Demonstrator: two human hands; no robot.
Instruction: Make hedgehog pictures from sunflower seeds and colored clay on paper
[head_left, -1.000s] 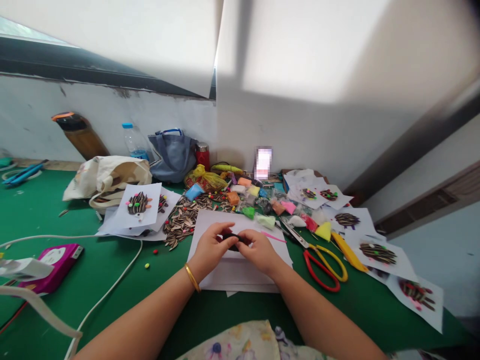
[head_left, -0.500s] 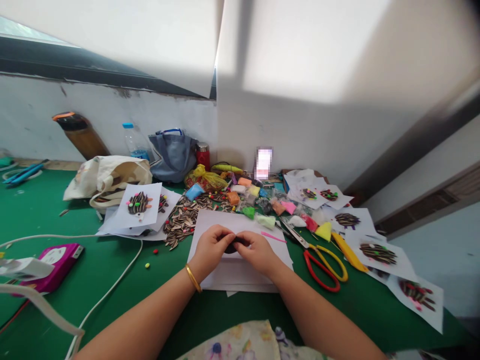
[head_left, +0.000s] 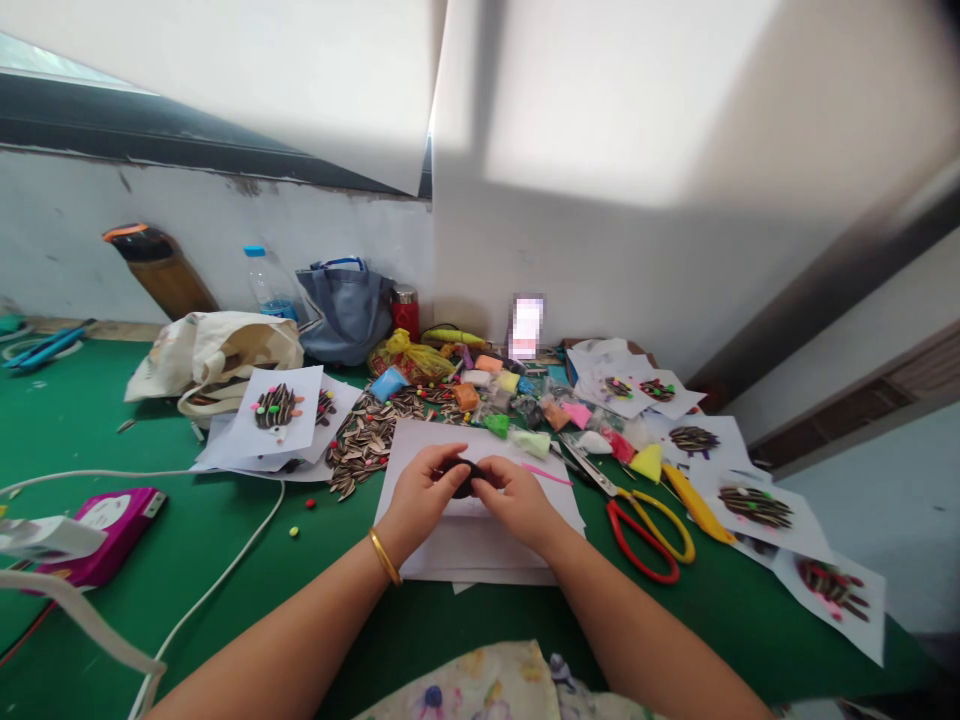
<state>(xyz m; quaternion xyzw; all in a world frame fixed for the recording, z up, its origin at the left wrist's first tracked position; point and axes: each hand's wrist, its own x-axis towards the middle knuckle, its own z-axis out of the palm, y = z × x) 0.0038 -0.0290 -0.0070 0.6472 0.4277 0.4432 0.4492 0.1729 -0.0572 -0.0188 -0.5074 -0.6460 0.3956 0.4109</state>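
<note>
A black lump of what looks like soft modelling clay (head_left: pixel 468 479) is pinched between my two hands, above a stack of white paper (head_left: pixel 480 560). My left hand (head_left: pixel 421 502), a gold bangle at its wrist, grips the lump from the left with thumb and fingers. From the other side my right hand (head_left: pixel 519 503) holds it, fingers curled round its edge. Parts of the lump are hidden behind the fingers. On the paper, just right of my right hand, lies a thin pink strip (head_left: pixel 547 474).
Sunflower seeds (head_left: pixel 366 445) are heaped left of the paper. Coloured clay packets (head_left: pixel 531 442) lie behind it. Scissors (head_left: pixel 637 515) and a yellow cutter (head_left: pixel 699 505) rest to the right. Sheets with seed-covered figures (head_left: pixel 757 508) lie on both sides. A white cable (head_left: pixel 225 570) crosses the left.
The black lump has turned up between my hands and shows more of its surface. My left fingers have lifted and spread slightly around it. Everything else stays put.
</note>
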